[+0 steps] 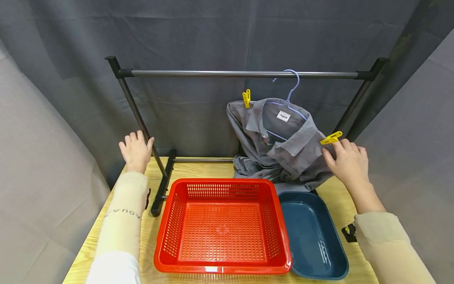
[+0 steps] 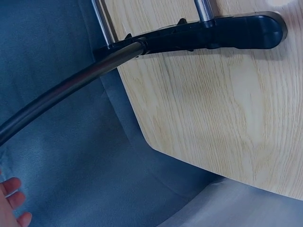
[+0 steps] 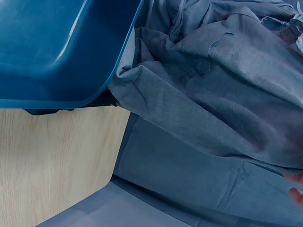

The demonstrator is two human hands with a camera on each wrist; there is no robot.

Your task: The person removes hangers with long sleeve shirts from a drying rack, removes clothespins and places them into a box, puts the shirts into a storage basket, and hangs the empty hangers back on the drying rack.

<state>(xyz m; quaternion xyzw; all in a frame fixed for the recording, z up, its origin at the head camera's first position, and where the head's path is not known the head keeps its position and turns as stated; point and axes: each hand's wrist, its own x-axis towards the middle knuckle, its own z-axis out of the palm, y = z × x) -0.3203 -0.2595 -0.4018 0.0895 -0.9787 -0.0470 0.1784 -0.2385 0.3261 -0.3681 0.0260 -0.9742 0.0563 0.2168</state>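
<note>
A red basket (image 1: 222, 236) stands before the gray shirt (image 1: 304, 159), hung on the rack (image 1: 198, 73) with 2 yellow clips (image 1: 330, 139) at its shoulders. The left hand (image 1: 136, 152) spreads its fingers; the right hand (image 1: 350, 163) has loosely extended fingers at 1 clip.

The left hand (image 1: 136, 152) spreads its fingers (image 1: 133, 137), thumb (image 1: 150, 143) out beside them, its sleeved forearm (image 1: 122, 221) behind. The right hand (image 1: 349, 161) bends its fingers slightly, thumb apart from the index (image 1: 338, 146), wrist (image 1: 363, 193) behind them.
</note>
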